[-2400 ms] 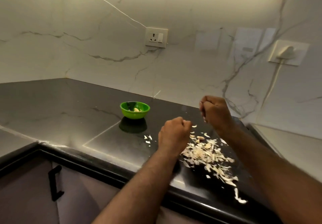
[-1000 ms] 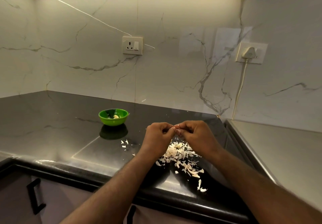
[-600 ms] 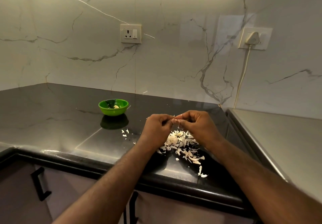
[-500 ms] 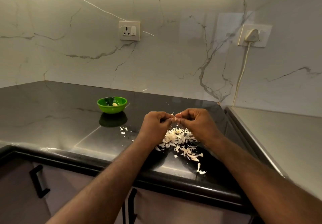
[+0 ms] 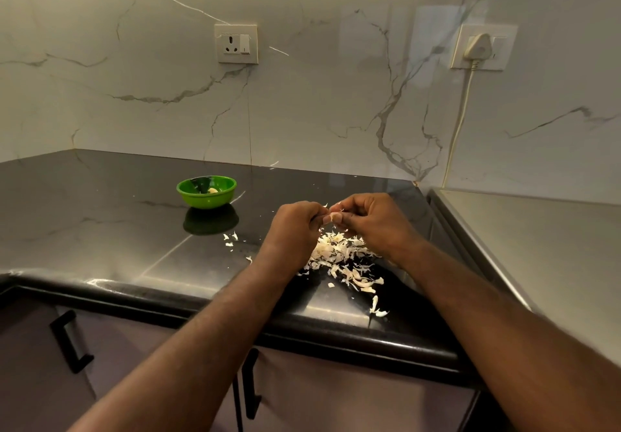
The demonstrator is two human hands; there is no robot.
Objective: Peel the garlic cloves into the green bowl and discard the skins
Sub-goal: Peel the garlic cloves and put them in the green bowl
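A small green bowl (image 5: 207, 192) stands on the black counter (image 5: 100, 216) to the left, with a peeled garlic clove (image 5: 212, 191) inside. My left hand (image 5: 295, 230) and my right hand (image 5: 373, 221) meet fingertip to fingertip above a heap of pale garlic skins (image 5: 342, 256). Between the fingertips both hands pinch a small garlic clove (image 5: 333, 213) with a wisp of skin sticking out; most of it is hidden by the fingers. The hands are well right of the bowl.
A few loose skin flakes (image 5: 230, 240) lie between bowl and heap, and more near the counter's front edge (image 5: 378, 309). A grey steel surface (image 5: 537, 263) adjoins on the right. The marble wall has a socket (image 5: 237, 44) and a plugged cable (image 5: 457, 129). Cabinet handles (image 5: 69, 344) sit below.
My hands came together from being apart and now pinch the clove between them over the skin heap. Since half a second ago they have barely moved.
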